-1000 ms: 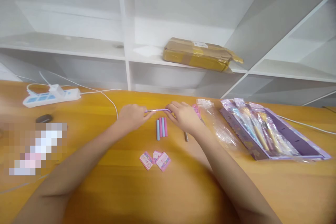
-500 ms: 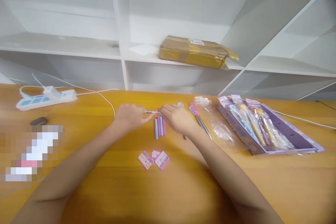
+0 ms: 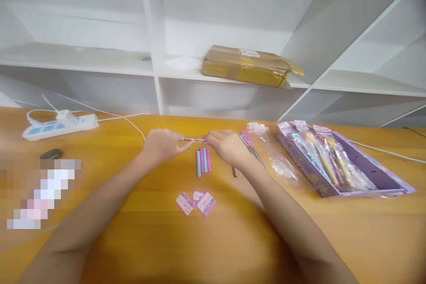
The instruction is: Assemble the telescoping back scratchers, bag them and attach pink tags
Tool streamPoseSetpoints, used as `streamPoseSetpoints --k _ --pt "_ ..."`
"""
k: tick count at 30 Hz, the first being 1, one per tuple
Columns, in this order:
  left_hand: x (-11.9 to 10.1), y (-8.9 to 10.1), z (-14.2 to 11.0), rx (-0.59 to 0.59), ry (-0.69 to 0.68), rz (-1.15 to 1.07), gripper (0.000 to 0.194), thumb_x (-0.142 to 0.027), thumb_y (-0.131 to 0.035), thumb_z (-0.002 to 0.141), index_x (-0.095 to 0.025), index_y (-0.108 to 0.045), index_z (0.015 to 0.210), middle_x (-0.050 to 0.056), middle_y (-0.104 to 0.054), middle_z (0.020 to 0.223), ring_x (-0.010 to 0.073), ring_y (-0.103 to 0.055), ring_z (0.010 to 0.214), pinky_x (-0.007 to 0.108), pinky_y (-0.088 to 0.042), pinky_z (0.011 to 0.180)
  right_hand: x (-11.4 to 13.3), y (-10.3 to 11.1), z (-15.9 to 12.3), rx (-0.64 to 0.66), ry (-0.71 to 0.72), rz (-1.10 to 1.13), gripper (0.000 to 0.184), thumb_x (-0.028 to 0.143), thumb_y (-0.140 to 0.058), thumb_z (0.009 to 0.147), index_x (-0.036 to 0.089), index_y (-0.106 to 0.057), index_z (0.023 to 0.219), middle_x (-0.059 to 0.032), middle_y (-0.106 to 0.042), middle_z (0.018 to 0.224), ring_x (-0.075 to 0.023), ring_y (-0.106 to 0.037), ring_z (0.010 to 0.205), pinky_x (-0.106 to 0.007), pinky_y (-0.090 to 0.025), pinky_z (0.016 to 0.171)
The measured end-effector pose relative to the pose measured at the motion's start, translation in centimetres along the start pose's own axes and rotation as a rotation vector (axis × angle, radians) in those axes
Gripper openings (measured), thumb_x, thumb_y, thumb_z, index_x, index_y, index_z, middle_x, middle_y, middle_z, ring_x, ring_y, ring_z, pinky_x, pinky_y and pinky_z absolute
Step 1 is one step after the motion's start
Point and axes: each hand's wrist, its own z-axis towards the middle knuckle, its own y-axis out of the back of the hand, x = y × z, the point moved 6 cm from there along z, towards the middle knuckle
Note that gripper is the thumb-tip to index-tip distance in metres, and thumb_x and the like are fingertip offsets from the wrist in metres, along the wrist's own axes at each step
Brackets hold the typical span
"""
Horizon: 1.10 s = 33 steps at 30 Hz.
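Above the wooden table, a thin metal rod with purple ends (image 3: 193, 139) is held level between my two hands. My left hand (image 3: 163, 144) is closed on its left end. My right hand (image 3: 224, 143) grips the right end, and its fingers hide part of it. Just below lie several pink and blue tubes (image 3: 203, 160) side by side. Beside and partly under my right hand are metal rods with pink and striped claw-shaped heads, like back scratchers (image 3: 248, 138). Nearer to me, small pink printed cards (image 3: 206, 204) lie overlapping.
A purple open box (image 3: 396, 186) with bagged brushes stands at the right, next to clear plastic bags (image 3: 279, 159). On the left are a white power strip (image 3: 63, 126), cables and a dark object (image 3: 51, 154). A taped carton (image 3: 246, 65) rests on the shelf behind.
My hands have drawn slightly apart, and more of the metal rod shows between them. My right hand has shifted a little to the right; the things on the table lie as before.
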Motion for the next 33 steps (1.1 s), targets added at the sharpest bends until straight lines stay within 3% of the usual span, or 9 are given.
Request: streamPoseSetpoints --k 4,7,12,15,18,23,33 --pt "1.5 -0.7 0.8 -0.023 0.010 0.027 0.077 -0.084 -0.043 0.092 -0.022 -0.086 0.100 0.017 -0.079 0.081 0.0362 -0.075 0.086 0.038 -0.045 0.071 -1.7 0.1 -0.4 -0.026 -0.030 -0.026 0.041 0.034 -0.036 0.118 0.019 -0.073 0.111 -0.0046 -0.071 0.094 -0.0177 -0.047 0.068 -0.032 -0.028 0.068" --pt "3.7 -1.2 2.0 0.028 0.044 0.089 0.060 -0.067 -0.046 0.098 -0.022 -0.086 0.098 0.018 -0.079 0.087 0.0367 -0.074 0.089 0.039 -0.046 0.072 -4.2 0.4 -1.0 -0.041 -0.086 -0.040 0.039 0.028 -0.036 0.116 0.019 -0.074 0.109 -0.0064 -0.073 0.096 -0.0191 -0.053 0.073 -0.032 -0.031 0.072" --pt "11.6 0.5 2.9 0.070 0.177 0.227 0.045 -0.044 -0.041 0.102 -0.028 -0.083 0.106 0.012 -0.082 0.100 0.0318 -0.072 0.093 0.036 -0.042 0.075 -12.6 1.6 -4.8 -0.121 -0.243 -0.064 0.040 0.017 -0.035 0.110 0.020 -0.074 0.117 -0.0116 -0.075 0.110 -0.0224 -0.063 0.095 -0.034 -0.037 0.083" --pt "16.9 2.5 1.8 0.025 0.266 0.298 0.043 -0.037 -0.039 0.103 -0.021 -0.079 0.105 0.010 -0.081 0.100 0.0274 -0.068 0.096 0.032 -0.037 0.077 -18.3 2.7 -8.5 -0.190 -0.424 -0.136 0.041 0.027 -0.035 0.111 0.020 -0.075 0.112 -0.0128 -0.076 0.108 -0.0254 -0.065 0.099 -0.036 -0.038 0.084" --pt "19.9 3.8 0.6 -0.056 0.312 0.359 0.040 -0.037 -0.040 0.103 -0.020 -0.076 0.097 0.006 -0.079 0.096 0.0216 -0.062 0.091 0.029 -0.029 0.074 -21.2 3.4 -10.9 -0.229 -0.483 -0.152 0.041 0.037 -0.037 0.112 0.021 -0.075 0.109 -0.0122 -0.077 0.106 -0.0270 -0.066 0.098 -0.038 -0.040 0.083" --pt "19.6 3.7 0.4 -0.058 0.301 0.393 0.038 -0.039 -0.041 0.103 -0.020 -0.073 0.094 0.003 -0.077 0.093 0.0196 -0.058 0.086 0.029 -0.021 0.070 -21.0 4.2 -11.3 -0.282 -0.464 -0.114 0.040 0.044 -0.040 0.113 0.023 -0.074 0.110 -0.0108 -0.076 0.106 -0.0277 -0.068 0.100 -0.038 -0.045 0.083" --pt "18.6 4.8 0.2 -0.075 0.284 0.308 0.033 -0.038 -0.045 0.100 -0.023 -0.074 0.091 0.001 -0.077 0.089 0.0209 -0.059 0.086 0.030 -0.024 0.072 -21.0 4.1 -11.1 -0.190 -0.554 0.039 0.042 0.047 -0.041 0.112 0.022 -0.074 0.113 -0.0134 -0.072 0.112 -0.0277 -0.067 0.103 -0.038 -0.048 0.088"
